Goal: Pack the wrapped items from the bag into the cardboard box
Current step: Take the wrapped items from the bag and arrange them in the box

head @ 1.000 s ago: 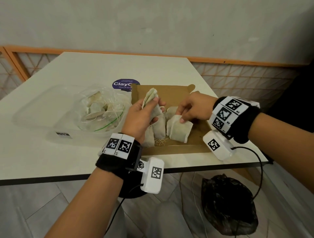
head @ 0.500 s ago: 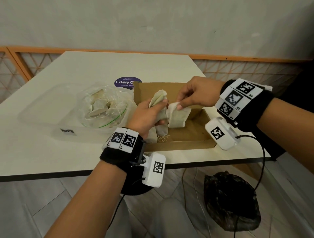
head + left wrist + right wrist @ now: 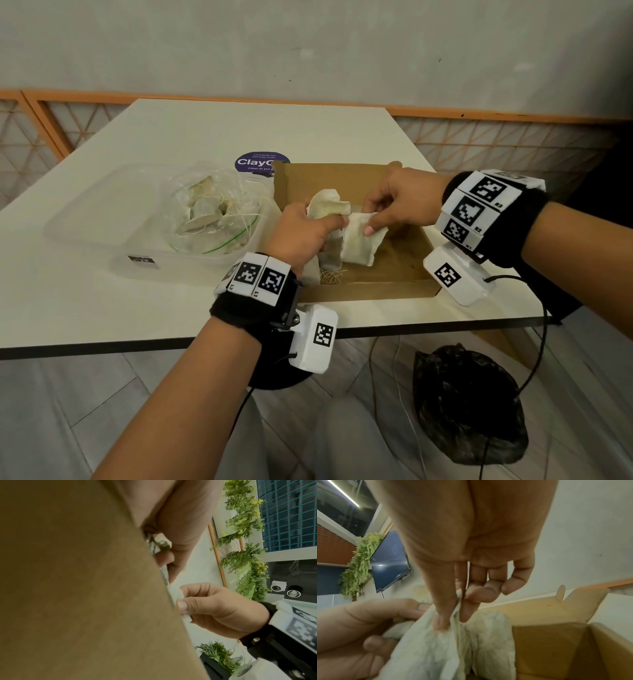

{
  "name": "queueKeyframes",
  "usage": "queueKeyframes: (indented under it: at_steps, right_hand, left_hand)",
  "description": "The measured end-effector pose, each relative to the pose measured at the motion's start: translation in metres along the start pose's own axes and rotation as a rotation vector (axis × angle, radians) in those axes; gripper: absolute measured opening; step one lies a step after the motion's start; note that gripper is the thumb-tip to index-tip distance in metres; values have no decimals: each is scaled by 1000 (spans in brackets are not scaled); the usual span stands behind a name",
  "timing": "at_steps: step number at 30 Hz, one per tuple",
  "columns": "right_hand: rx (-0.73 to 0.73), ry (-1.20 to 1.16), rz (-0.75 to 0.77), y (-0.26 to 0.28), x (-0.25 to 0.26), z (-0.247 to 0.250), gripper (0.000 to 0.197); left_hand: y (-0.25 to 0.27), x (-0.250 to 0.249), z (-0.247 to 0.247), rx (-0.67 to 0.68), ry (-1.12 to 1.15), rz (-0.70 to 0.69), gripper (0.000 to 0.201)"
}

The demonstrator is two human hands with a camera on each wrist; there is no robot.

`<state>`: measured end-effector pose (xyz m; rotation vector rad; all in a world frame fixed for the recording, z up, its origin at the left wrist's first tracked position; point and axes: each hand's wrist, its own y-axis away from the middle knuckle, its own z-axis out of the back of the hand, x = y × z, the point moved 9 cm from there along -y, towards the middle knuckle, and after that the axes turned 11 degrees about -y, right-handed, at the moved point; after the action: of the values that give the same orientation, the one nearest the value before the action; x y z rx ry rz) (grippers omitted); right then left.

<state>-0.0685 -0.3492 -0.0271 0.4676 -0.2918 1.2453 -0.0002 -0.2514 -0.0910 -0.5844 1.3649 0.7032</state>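
Head view: several wrapped items (image 3: 329,253) stand in the cardboard box (image 3: 394,263); more remain in the bag (image 3: 212,216) at left. Left hand (image 3: 301,236) grips one packet (image 3: 325,207), right hand (image 3: 397,198) pinches another (image 3: 359,240).

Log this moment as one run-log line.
left hand: grips beige wrapped sachet | right hand: pinches white wrapped sachet | both over brown cardboard box | clear plastic bag: sachets remain

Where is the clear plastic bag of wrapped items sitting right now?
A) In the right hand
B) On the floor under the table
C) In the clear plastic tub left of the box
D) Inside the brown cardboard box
C: the clear plastic bag lies in the clear plastic tub, left of the brown cardboard box on the white table.
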Motion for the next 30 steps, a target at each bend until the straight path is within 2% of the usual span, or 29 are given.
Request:
queueKeyframes:
  at_steps: [5,9,12,17,26,28,30]
  right_hand:
    - [38,73,-50,-5,-13,0,16]
    - [182,91,-57,-8,-12,-9,11]
    - [210,130,-68,-16,-11,-14,11]
    - [121,179,-102,-35,-18,-14,16]
    - [-15,230,-147,-37,-21,8,22]
    - [-115,198,-152,-28,-19,20,25]
    - [-302,-6,-116,-12,-16,36,25]
  left_hand:
    - [-4,2,7,-79,70,-3,42]
    - [-3,-2,9,-69,103,-40,9]
    - [-2,-4,9,-62,110,-70,4]
    - [-2,-3,9,-46,121,-77,5]
    - [-2,1,7,-28,166,-29,22]
    - [-2,3,5,-6,219,23,27]
    - [-1,2,1,46,321,76,26]
